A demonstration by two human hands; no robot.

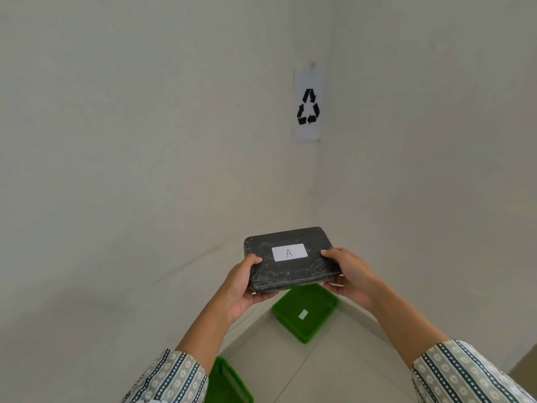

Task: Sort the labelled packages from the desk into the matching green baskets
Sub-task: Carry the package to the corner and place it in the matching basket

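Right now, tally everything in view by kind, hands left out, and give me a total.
Black package labelled A: 1
Green baskets: 2 (one in the corner, one at the bottom edge)
Recycling sign on the wall: 1
Total: 4

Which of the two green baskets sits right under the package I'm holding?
The green basket in the corner, with a white label inside, lies directly below the black package marked A. The other basket is by the left sleeve.

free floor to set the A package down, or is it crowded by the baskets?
Bare tile lies between the corner basket and the near basket, and right of both toward the sleeve. The corner basket holds only a white label. Both hands hold the package above it.
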